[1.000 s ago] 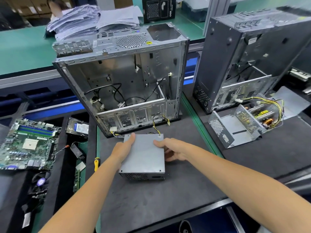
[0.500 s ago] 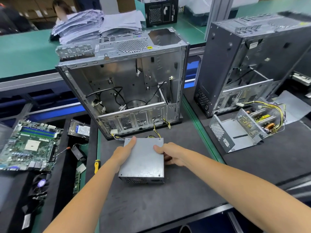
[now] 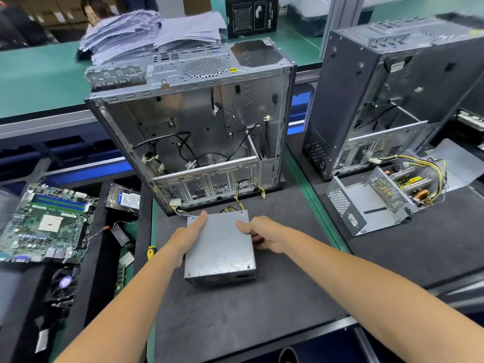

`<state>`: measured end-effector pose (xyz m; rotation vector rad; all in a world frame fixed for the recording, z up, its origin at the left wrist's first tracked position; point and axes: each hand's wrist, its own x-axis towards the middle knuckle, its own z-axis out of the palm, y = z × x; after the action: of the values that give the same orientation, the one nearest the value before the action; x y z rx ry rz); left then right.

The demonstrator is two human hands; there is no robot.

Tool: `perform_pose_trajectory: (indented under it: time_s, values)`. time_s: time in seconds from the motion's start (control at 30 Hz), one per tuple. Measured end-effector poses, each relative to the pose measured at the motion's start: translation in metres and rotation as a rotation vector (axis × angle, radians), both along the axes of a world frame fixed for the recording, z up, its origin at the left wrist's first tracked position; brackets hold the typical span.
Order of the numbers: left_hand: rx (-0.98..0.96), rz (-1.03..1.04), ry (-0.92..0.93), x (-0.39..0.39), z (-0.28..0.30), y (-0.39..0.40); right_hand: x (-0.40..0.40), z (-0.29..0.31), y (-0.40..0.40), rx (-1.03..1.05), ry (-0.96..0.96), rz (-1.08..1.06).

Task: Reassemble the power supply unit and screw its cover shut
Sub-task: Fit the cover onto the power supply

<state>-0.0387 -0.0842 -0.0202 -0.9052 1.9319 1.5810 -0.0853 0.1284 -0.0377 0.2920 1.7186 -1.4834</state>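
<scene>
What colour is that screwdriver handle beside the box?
Yellow and black screwdriver handle, seen in the head view.

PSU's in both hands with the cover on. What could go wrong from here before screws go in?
1. The yellow and black cables leave the power supply unit at its far edge; they could get pinched under the cover.
2. The left hand and right hand hold only its sides, so it may slide on the black mat.
3. The yellow-handled screwdriver lies half hidden at the mat's left edge, an awkward reach.
</scene>
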Motion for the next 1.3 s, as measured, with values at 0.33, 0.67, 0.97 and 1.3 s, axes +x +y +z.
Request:
perform_pose_trajectory:
  time_s: [0.33, 0.67, 0.97, 1.3]
  values:
    - [0.138, -0.011, -0.003, 0.001, 0.009, 0.0, 0.005, 0.012, -0.003, 0.037, 0.018, -0.059]
    - [0.167, 0.036, 0.017, 0.0, 0.011, 0.002, 0.002, 0.012, -0.017, 0.095, 0.008, -0.004]
    - [0.258, 0.241, 0.118, 0.001, 0.015, 0.018, 0.008, 0.018, -0.01, -0.068, -0.041, -0.142]
    - [0.404, 0.288, 0.248, 0.009, 0.006, 0.013, 0.005, 0.03, -0.006, -0.158, 0.009, -0.208]
